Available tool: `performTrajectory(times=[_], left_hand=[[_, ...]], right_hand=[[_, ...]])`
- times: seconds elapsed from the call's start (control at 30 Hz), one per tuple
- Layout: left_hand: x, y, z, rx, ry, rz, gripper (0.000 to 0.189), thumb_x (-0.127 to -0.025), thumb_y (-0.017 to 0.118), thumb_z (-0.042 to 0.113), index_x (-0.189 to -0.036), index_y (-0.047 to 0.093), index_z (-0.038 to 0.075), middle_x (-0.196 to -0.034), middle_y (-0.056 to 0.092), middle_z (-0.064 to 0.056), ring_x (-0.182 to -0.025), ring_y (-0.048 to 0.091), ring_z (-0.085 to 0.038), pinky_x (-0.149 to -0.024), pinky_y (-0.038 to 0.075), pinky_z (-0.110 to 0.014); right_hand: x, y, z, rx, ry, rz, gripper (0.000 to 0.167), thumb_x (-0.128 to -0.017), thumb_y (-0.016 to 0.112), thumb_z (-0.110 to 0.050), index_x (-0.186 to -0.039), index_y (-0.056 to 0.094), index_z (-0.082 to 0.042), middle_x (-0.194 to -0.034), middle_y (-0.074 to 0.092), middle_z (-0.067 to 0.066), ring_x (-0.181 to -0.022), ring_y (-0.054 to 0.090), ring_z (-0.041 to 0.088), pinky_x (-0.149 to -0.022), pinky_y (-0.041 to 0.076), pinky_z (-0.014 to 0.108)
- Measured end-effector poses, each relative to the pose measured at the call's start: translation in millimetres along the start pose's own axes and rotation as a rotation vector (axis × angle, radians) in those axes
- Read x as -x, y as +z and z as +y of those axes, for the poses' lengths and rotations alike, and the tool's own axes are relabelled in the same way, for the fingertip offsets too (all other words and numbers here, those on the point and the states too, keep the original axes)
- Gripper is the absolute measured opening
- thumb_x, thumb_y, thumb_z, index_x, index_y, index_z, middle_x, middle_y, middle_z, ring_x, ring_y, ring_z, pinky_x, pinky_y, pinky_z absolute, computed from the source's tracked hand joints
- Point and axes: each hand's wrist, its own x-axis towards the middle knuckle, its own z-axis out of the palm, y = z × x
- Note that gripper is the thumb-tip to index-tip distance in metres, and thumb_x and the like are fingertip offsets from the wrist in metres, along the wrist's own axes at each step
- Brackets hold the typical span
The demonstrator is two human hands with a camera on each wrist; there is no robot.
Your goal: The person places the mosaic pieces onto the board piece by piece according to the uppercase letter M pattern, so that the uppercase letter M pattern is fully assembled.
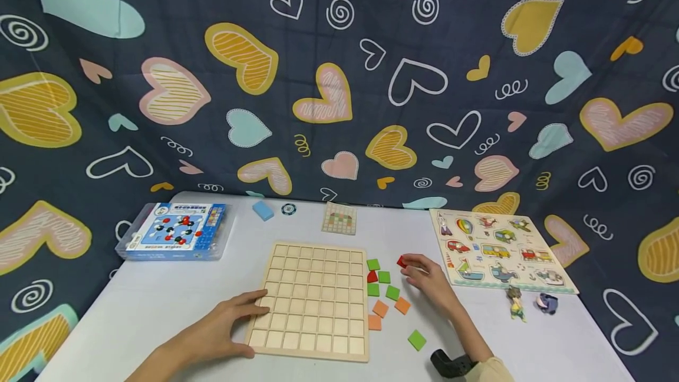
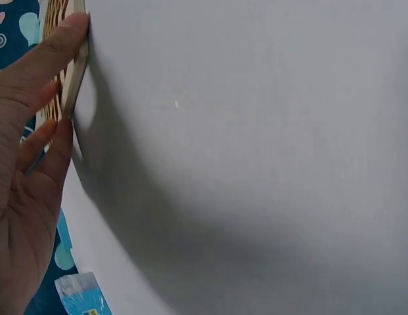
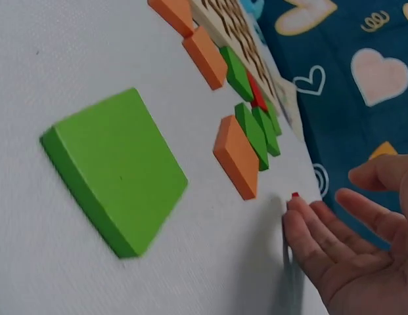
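A square-celled wooden grid board (image 1: 310,299) lies flat on the table, its cells bare. My left hand (image 1: 225,323) rests at the board's left edge, fingers fairly straight over the rim and thumb by the lower corner. In the left wrist view, the fingertips (image 2: 75,23) touch the board's side. To the board's right, my right hand (image 1: 428,279) reaches to a red tile (image 1: 401,262), fingertips right at it. The right wrist view shows that hand (image 3: 355,243) with thumb apart from loosely straight fingers; a bit of red shows past the fingertips, the rest hidden.
Green tiles (image 1: 417,340), orange tiles (image 1: 402,305) and another red piece (image 1: 372,276) lie along the board's right side. A pattern card (image 1: 339,219), a blue block (image 1: 263,210) and a boxed set (image 1: 177,229) stand behind. A picture puzzle (image 1: 498,249) and small figurines (image 1: 515,303) lie right.
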Motion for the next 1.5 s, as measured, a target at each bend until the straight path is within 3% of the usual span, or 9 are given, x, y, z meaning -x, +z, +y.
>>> performTrajectory(times=[0.13, 0.23, 0.37, 0.5, 0.67, 0.87, 1.17, 1.3, 1.5], left_hand=[[1.0, -3.9, -7.0, 0.012, 0.062, 0.013, 0.053, -0.072, 0.077, 0.05, -0.113, 0.066, 0.017, -0.141, 0.047, -0.016, -0.122, 0.048, -0.041, -0.099, 0.043, -0.032], [1.3, -4.0, -11.0, 0.006, 0.108, 0.033, 0.044, -0.072, 0.077, 0.049, -0.105, 0.065, 0.022, -0.139, 0.049, -0.016, -0.121, 0.051, -0.038, -0.098, 0.043, -0.028], [1.4, -1.1, -14.4, -0.007, 0.157, 0.06, 0.04, -0.071, 0.077, 0.048, -0.1, 0.065, 0.022, -0.136, 0.052, -0.019, -0.119, 0.053, -0.034, -0.096, 0.045, -0.028], [1.8, 1.0, -15.4, 0.022, 0.126, 0.037, 0.041, -0.071, 0.076, 0.05, -0.101, 0.065, 0.023, -0.138, 0.05, -0.018, -0.121, 0.052, -0.034, -0.097, 0.044, -0.027], [3.5, 0.0, -14.7, 0.046, 0.076, 0.018, 0.042, -0.071, 0.075, 0.052, -0.102, 0.065, 0.025, -0.14, 0.049, -0.015, -0.123, 0.05, -0.036, -0.099, 0.042, -0.026], [1.7, -0.4, -13.8, 0.03, 0.131, 0.044, 0.044, -0.07, 0.076, 0.049, -0.1, 0.067, 0.018, -0.136, 0.051, -0.022, -0.12, 0.052, -0.036, -0.097, 0.043, -0.025], [0.0, 3.6, -15.3, 0.036, 0.139, 0.022, 0.045, -0.069, 0.074, 0.051, -0.099, 0.066, 0.018, -0.133, 0.051, -0.024, -0.117, 0.053, -0.039, -0.095, 0.046, -0.028], [0.0, 5.0, -16.1, 0.02, 0.168, 0.04, 0.045, -0.068, 0.074, 0.049, -0.099, 0.065, 0.017, -0.131, 0.052, -0.024, -0.115, 0.054, -0.039, -0.093, 0.047, -0.029], [-1.4, 8.2, -17.2, 0.006, 0.206, 0.083, 0.046, -0.065, 0.076, 0.047, -0.098, 0.065, 0.016, -0.129, 0.053, -0.024, -0.112, 0.055, -0.038, -0.092, 0.047, -0.028]], right_hand=[[0.2, -4, 0, -0.031, 0.021, -0.042, 0.039, -0.099, 0.051, -0.01, -0.134, 0.044, 0.007, -0.132, 0.051, 0.026, -0.115, 0.057, 0.032, -0.089, 0.051, 0.031], [0.5, -5, 1, -0.051, 0.017, -0.088, 0.042, -0.1, 0.049, -0.012, -0.136, 0.041, 0.008, -0.135, 0.047, 0.028, -0.118, 0.055, 0.034, -0.092, 0.049, 0.033], [0.4, -8, 4, -0.069, 0.032, -0.072, 0.042, -0.1, 0.05, -0.012, -0.136, 0.041, 0.008, -0.135, 0.047, 0.028, -0.117, 0.057, 0.031, -0.092, 0.049, 0.032], [-1.0, -15, 6, -0.136, 0.096, -0.014, 0.042, -0.099, 0.05, -0.011, -0.137, 0.041, 0.006, -0.137, 0.047, 0.025, -0.113, 0.059, 0.024, -0.093, 0.048, 0.03], [-13.4, -17, 6, -0.22, 0.152, 0.001, 0.045, -0.1, 0.048, -0.012, -0.141, 0.036, 0.003, -0.142, 0.042, 0.023, -0.116, 0.056, 0.021, -0.096, 0.046, 0.029], [-41.0, -15, 6, -0.249, 0.155, 0.006, 0.045, -0.1, 0.049, -0.009, -0.141, 0.035, 0.004, -0.141, 0.043, 0.024, -0.116, 0.056, 0.017, -0.096, 0.046, 0.03], [-64.7, -31, 16, 0.051, -0.06, -0.182, 0.045, -0.088, 0.061, 0.008, -0.131, 0.046, 0.011, -0.127, 0.057, 0.027, -0.113, 0.06, 0.028, -0.085, 0.051, 0.025], [-73.6, -34, 14, 0.119, -0.055, -0.213, 0.039, -0.086, 0.065, 0.005, -0.124, 0.054, 0.008, -0.118, 0.063, 0.022, -0.099, 0.064, 0.022, -0.08, 0.052, 0.023], [-79.2, -37, 16, 0.157, -0.028, -0.195, 0.037, -0.083, 0.072, 0.0, -0.118, 0.06, 0.005, -0.112, 0.067, 0.016, -0.088, 0.062, 0.015, -0.075, 0.052, 0.021]])
